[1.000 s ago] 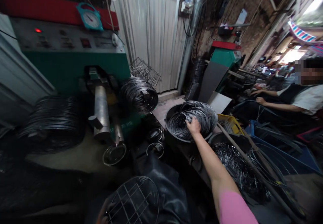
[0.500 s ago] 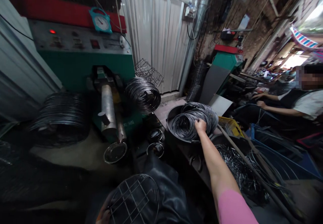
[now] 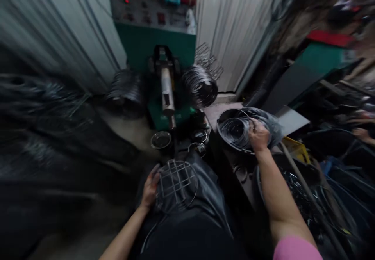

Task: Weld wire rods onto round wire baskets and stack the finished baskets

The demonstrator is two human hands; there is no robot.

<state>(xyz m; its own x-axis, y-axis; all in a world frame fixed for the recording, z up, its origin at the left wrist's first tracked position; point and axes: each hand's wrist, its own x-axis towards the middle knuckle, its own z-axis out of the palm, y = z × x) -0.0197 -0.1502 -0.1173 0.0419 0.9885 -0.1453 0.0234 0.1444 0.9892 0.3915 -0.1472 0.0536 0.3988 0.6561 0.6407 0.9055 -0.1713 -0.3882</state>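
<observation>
My left hand grips the left edge of a round wire rack, a ring with crossing bars, which rests on the dark apron over my lap. To the right, my right hand is over a basin filled with wire rings. Its fingers are pinched together, apparently on a wire ring; blur hides how many. In front stands a green welding machine with a metal arm pointing towards me.
Bundled wire rings hang left and right of the machine arm. A round metal piece lies below it. Right of the basin are a yellow crate, a tub of metal scraps and a long bar. Another person's hand shows far right.
The view has swung left and down, and it is blurred. My left hand, barely visible before, now shows at the rack. My right hand has stayed over the basin, lifting slightly.
</observation>
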